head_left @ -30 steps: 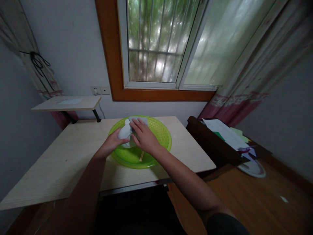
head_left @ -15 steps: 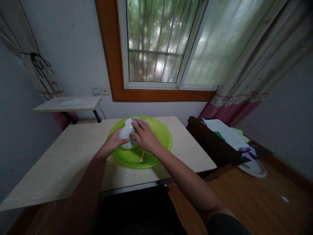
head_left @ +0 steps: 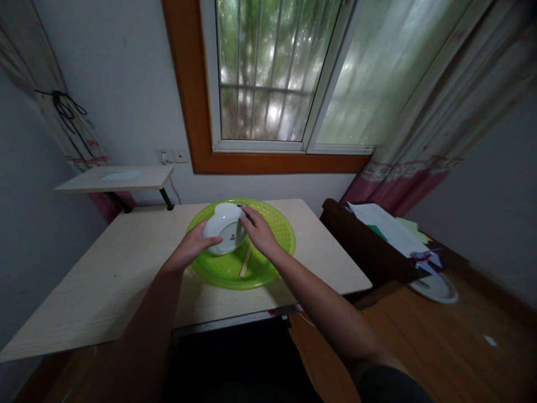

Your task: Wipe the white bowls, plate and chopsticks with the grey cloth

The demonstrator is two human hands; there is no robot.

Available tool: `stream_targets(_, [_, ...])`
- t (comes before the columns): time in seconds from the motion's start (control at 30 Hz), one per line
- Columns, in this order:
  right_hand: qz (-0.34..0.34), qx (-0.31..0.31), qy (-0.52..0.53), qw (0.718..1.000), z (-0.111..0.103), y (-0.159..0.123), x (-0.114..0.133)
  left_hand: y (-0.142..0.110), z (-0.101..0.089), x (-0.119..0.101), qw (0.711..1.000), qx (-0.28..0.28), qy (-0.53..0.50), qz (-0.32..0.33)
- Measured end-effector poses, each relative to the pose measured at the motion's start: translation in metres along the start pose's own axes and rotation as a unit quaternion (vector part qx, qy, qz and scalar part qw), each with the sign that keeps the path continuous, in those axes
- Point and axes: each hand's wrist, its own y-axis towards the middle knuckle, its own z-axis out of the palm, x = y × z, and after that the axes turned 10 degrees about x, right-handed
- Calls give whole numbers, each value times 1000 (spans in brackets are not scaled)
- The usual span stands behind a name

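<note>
Your left hand (head_left: 189, 247) has the left side of a white bowl (head_left: 222, 228), thumb over the near rim and the other fingers mostly out of view around the outside. The bowl is above the left part of a green basket (head_left: 291, 242), tilted so that its inside, with a small coloured mark, faces you. Your right hand (head_left: 260, 232) is at the bowl's right rim, fingers reaching left and fairly close together; you cannot tell whether they grip anything. Just beyond the bowl shows a second white dish (head_left: 226, 206), partly hidden. A pair of chopsticks (head_left: 245, 263) lies in the basket to the right of the bowl, on the near side. The basket sits on a pale table (head_left: 104, 254).

The bowl looks like glazed ceramic: probably stiff, fairly light, smooth enough to slip if wet, and liable to chip. Your best hold is likely opposite sides of the rim, fingers supporting underneath.
</note>
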Motion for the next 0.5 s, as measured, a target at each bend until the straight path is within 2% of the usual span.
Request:
stream_targets(0.13, [-49,1,-66,997,6,-6,18,1,1,0,1000,-3,-14,16])
stream_targets(0.33, [-167,101,-199,961,15,-17,56,2,2,4,998,-20,-31,44])
stream_targets(0.5, [-210,144,-230,939,18,-19,67,1,3,1,996,-21,-31,86])
